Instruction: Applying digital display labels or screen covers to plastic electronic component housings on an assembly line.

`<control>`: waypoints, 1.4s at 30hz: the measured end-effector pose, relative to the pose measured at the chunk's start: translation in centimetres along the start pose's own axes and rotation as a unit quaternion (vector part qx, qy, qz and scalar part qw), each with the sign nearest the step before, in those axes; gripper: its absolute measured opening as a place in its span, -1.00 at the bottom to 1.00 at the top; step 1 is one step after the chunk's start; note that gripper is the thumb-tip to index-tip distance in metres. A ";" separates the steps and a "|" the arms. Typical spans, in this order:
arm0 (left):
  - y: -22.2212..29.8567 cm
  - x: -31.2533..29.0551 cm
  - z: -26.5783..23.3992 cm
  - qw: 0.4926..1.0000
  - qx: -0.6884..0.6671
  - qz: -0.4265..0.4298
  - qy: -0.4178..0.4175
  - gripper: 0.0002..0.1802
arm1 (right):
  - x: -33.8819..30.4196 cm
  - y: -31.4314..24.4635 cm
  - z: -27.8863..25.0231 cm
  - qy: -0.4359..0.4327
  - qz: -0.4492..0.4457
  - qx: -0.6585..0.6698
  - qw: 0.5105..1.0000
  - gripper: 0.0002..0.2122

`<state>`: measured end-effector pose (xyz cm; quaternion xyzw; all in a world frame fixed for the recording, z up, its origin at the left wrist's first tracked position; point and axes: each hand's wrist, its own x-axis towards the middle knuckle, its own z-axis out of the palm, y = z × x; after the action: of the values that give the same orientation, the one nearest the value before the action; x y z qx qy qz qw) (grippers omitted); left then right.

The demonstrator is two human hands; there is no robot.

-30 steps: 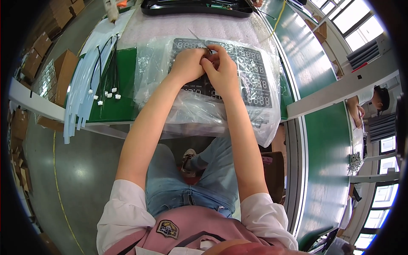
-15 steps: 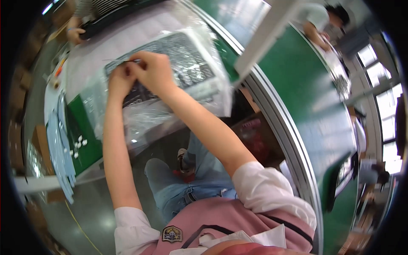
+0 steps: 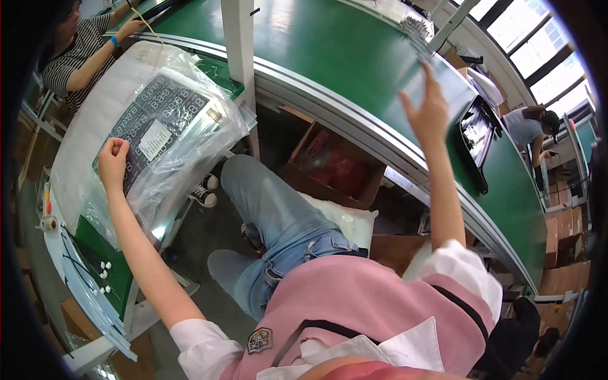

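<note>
Over the left edge of a dark sheet of digit display panels point(image 3: 168, 101), my left hand point(image 3: 114, 163) is closed in a pinch. What its fingertips hold, if anything, is too small to make out. The panels carry a white label point(image 3: 154, 139) and lie with crumpled clear plastic point(image 3: 190, 166) around them, on a pale padded sheet point(image 3: 82, 130). My right hand point(image 3: 430, 107) is raised above the green work surface point(image 3: 354, 69) with fingers spread and nothing in it. Nearest to it, on the right, lies a shallow black-framed tray-like part point(image 3: 479, 142).
An upright white post point(image 3: 239, 50) and a metal rail point(image 3: 304, 88) separate the two work surfaces. Below stands a cardboard box with red contents point(image 3: 335, 168). Small white pieces point(image 3: 104, 272) and pale blue strips point(image 3: 82, 294) lie at left. Another person's hand point(image 3: 131, 25) works at upper left.
My two hands were together over the panels. Now the right has moved far right, over the green surface, and opened; the left stays at the panels. The view has turned right.
</note>
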<state>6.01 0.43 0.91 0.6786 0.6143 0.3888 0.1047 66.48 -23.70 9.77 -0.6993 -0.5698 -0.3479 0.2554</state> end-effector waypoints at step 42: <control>6.0 -26.9 -14.6 0.946 -0.122 -0.175 0.244 -0.34 | 1.6 -15.0 3.6 -0.122 0.067 0.742 0.656 -0.41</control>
<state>2.45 -30.40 3.74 0.4263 0.6779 0.5905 0.1001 52.75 -16.67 8.12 -0.3504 -0.6162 0.2969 0.6398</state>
